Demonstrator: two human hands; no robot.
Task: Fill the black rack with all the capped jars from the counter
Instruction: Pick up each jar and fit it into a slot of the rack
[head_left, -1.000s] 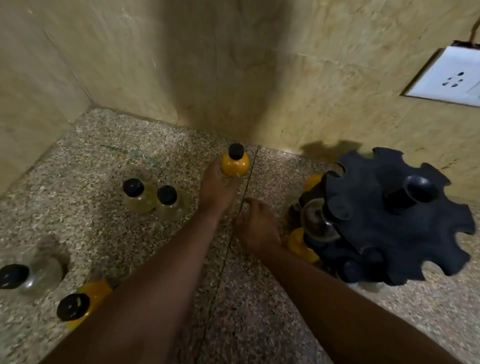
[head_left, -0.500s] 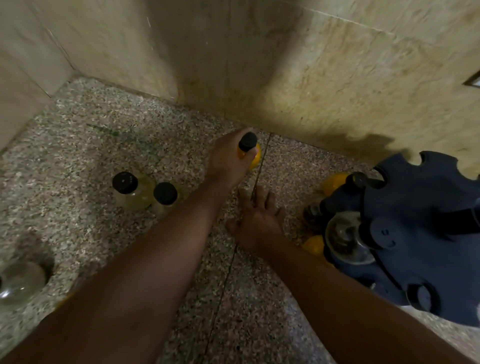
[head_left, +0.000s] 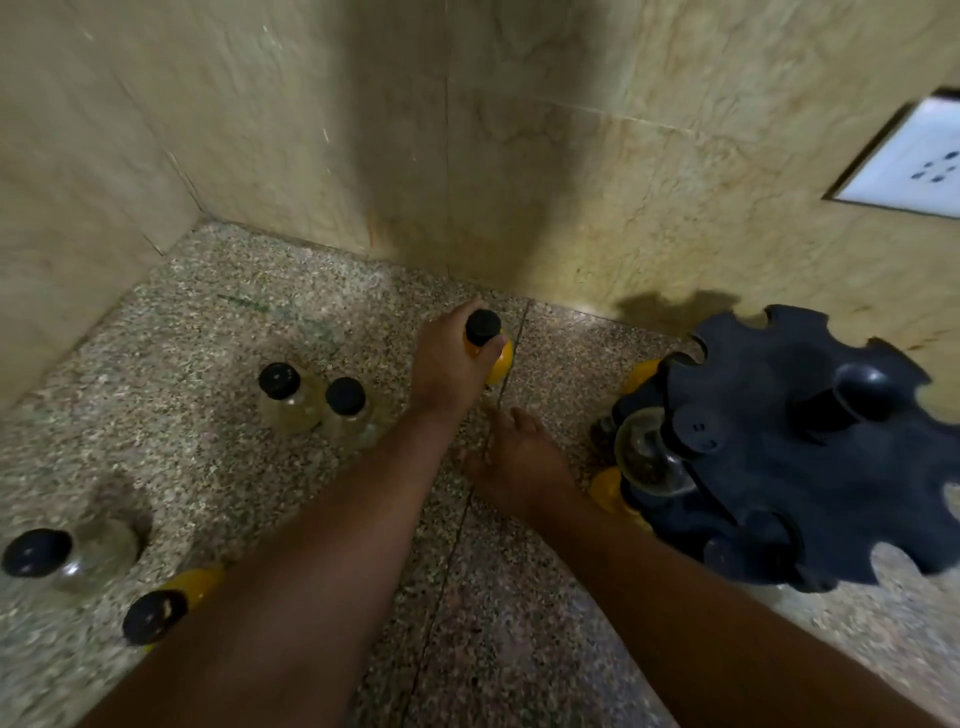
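My left hand (head_left: 449, 364) is wrapped around a yellow jar with a black cap (head_left: 491, 345) that stands on the speckled counter near the back wall. My right hand (head_left: 519, 462) rests on the counter just in front of it, fingers loosely spread, holding nothing. The black rack (head_left: 810, 452) stands at the right and holds a clear jar (head_left: 649, 457) and yellow jars (head_left: 610, 491) in its slots. Two pale capped jars (head_left: 291, 397) (head_left: 350, 410) stand left of my left hand. A clear capped jar (head_left: 67, 553) and a yellow capped jar (head_left: 166, 605) lie at the near left.
Beige tiled walls (head_left: 467, 156) close off the counter (head_left: 234, 467) at the back and left, forming a corner. A white wall socket (head_left: 914, 166) sits high on the right, above the rack.
My left hand closed around the yellow jar it was only touching a second ago. My right hand stayed on the counter and curled slightly. The view swung back up and right.
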